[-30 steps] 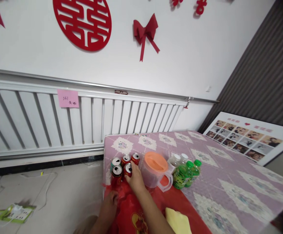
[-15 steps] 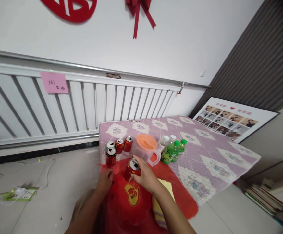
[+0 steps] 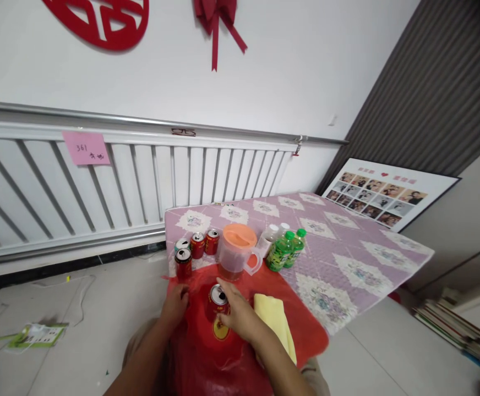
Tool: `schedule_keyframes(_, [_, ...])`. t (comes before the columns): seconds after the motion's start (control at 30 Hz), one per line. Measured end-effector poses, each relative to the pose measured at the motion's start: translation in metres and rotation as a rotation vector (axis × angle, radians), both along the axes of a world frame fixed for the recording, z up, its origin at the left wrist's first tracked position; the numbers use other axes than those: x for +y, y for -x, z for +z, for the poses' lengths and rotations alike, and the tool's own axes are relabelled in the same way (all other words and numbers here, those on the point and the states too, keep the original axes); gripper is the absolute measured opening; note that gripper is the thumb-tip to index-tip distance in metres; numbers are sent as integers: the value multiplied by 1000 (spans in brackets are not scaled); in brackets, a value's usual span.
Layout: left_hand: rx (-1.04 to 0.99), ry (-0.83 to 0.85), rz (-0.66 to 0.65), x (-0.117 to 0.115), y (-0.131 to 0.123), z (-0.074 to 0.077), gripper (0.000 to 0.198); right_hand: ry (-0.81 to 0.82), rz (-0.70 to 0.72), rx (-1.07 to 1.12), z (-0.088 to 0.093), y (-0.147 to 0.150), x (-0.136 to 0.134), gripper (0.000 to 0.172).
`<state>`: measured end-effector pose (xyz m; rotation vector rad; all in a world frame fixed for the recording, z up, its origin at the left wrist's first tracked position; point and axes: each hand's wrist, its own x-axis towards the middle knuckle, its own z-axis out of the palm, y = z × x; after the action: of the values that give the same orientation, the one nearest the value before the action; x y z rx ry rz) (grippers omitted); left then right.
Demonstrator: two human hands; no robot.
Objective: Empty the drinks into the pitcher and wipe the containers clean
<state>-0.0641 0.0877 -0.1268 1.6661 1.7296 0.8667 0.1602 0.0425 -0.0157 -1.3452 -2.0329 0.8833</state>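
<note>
A red drink can [image 3: 218,303], its top opened, stands upright in my right hand [image 3: 240,314], which is wrapped round its right side. Under it is a red surface with a yellow emblem [image 3: 221,330], partly covered by the can and hand. My left hand [image 3: 175,304] is by the left edge of the red sheet [image 3: 301,324], its fingers curled; what they grip, if anything, is hidden. A folded yellow cloth [image 3: 276,322] lies to the right of my right forearm. Beyond the can stands a clear plastic pitcher [image 3: 229,258] with an orange lid.
Left of the pitcher stand several opened cans, a dark red can [image 3: 183,263] nearest. Green-capped bottles [image 3: 280,253] and white-capped bottles [image 3: 267,239] stand to its right. The table has a purple floral cloth [image 3: 326,300]; a white radiator [image 3: 120,187] runs along the wall.
My right hand has brought the can slightly lower and closer to me, over part of the yellow emblem. The left hand stays by the sheet's left edge. The camera view has shifted a little.
</note>
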Motion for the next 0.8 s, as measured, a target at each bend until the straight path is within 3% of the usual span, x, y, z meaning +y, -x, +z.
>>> schedule_keyframes(0.2, [6, -10, -11, 0, 0, -1, 25, -42, -147, 71, -3, -8, -19, 85])
schedule_keyframes(0.37, [-8, -33, -32, 0, -1, 0, 28, -61, -335, 90, -25, -14, -52, 78])
schedule_keyframes(0.8, [-12, -79, -44, -1, -2, 3, 26, -277, -305, 80, -101, -61, -115, 50])
